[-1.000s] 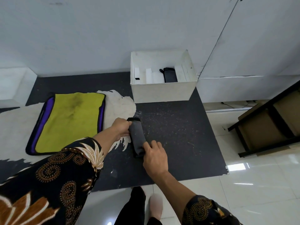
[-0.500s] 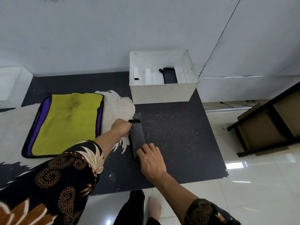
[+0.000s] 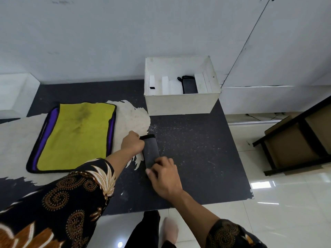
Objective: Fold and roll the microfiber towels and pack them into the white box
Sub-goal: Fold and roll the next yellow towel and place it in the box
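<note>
A dark grey rolled towel point(image 3: 151, 151) lies on the black mat point(image 3: 193, 149), its long axis running away from me. My left hand point(image 3: 132, 144) grips the roll's far left side. My right hand point(image 3: 163, 174) holds its near end, fingers curled over it. The white box point(image 3: 180, 104) stands open at the mat's far edge, with another dark rolled towel point(image 3: 189, 85) and white dividers inside. A yellow-green towel point(image 3: 77, 135) lies flat on a purple one point(image 3: 112, 129) to the left.
A white wall rises behind the box. A dark wooden frame with brown panels point(image 3: 293, 142) stands on the tiled floor at the right. My leg and foot point(image 3: 171, 230) show below the mat's near edge.
Both hands stay on the dark roll. My right hand has shifted slightly left along the roll's near end. The roll has barely moved.
</note>
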Demonstrator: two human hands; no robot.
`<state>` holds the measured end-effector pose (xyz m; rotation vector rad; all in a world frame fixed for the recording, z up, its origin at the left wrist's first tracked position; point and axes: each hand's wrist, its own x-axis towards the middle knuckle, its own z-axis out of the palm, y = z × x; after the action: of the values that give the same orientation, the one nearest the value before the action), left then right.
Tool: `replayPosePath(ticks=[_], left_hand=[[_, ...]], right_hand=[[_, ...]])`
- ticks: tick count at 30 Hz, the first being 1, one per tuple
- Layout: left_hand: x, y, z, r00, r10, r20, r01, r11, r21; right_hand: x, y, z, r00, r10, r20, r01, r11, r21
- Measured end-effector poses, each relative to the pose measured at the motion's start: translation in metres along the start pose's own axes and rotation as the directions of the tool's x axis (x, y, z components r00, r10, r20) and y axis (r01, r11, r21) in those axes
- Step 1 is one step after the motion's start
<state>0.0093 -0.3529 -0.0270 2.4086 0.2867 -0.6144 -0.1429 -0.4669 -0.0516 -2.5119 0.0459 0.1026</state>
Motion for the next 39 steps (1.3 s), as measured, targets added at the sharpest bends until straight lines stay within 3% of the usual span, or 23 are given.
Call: replayPosePath(ticks=[3, 6, 8, 11, 14, 17, 23, 27, 30, 34, 39], left_hand=[[-0.021, -0.002, 0.002, 0.995, 0.089, -0.053, -0.086, 0.995, 0.043], [-0.048, -0.008, 0.008, 0.973, 0.213, -0.089, -0.196, 0.966, 0.169], [-0.064, -0.017, 0.012, 0.963, 0.258, -0.074, -0.237, 0.947, 0.217], [-0.076, -0.035, 0.018, 0.956, 0.289, 0.055, -0.292, 0.908, 0.299], [-0.083, -0.05, 0.019, 0.961, 0.243, 0.13, -0.272, 0.914, 0.301], [-0.088, -0.058, 0.017, 0.968, 0.194, 0.161, -0.232, 0.936, 0.266], [-0.091, -0.066, 0.01, 0.978, 0.168, 0.122, -0.178, 0.981, 0.077], [-0.089, -0.053, -0.006, 0.993, 0.11, -0.046, -0.115, 0.984, -0.138], [-0.091, -0.039, -0.023, 0.975, 0.22, -0.007, -0.22, 0.972, -0.082], [-0.095, -0.026, -0.047, 0.901, 0.424, -0.089, -0.426, 0.905, -0.001], [-0.096, -0.007, -0.067, 0.713, 0.665, -0.223, -0.655, 0.745, 0.128]], right_hand=[[0.012, -0.002, -0.006, 0.941, 0.317, -0.117, -0.271, 0.914, 0.301], [0.027, -0.004, -0.018, 0.877, 0.478, 0.035, -0.456, 0.81, 0.368], [0.037, -0.005, -0.02, 0.854, 0.513, 0.088, -0.511, 0.791, 0.336], [0.05, -0.006, -0.018, 0.831, 0.539, 0.139, -0.555, 0.786, 0.274], [0.056, -0.013, -0.017, 0.817, 0.535, 0.216, -0.576, 0.781, 0.241], [0.058, -0.021, -0.015, 0.801, 0.535, 0.27, -0.598, 0.737, 0.314], [0.055, -0.039, -0.006, 0.805, 0.495, 0.326, -0.591, 0.62, 0.516], [0.049, -0.053, -0.017, 0.801, 0.472, 0.369, -0.564, 0.387, 0.729], [0.048, -0.064, -0.028, 0.826, 0.429, 0.367, -0.487, 0.213, 0.847], [0.049, -0.084, -0.052, 0.856, 0.421, 0.301, -0.351, 0.044, 0.935], [0.052, -0.097, -0.076, 0.866, 0.481, 0.135, -0.176, 0.041, 0.983]])
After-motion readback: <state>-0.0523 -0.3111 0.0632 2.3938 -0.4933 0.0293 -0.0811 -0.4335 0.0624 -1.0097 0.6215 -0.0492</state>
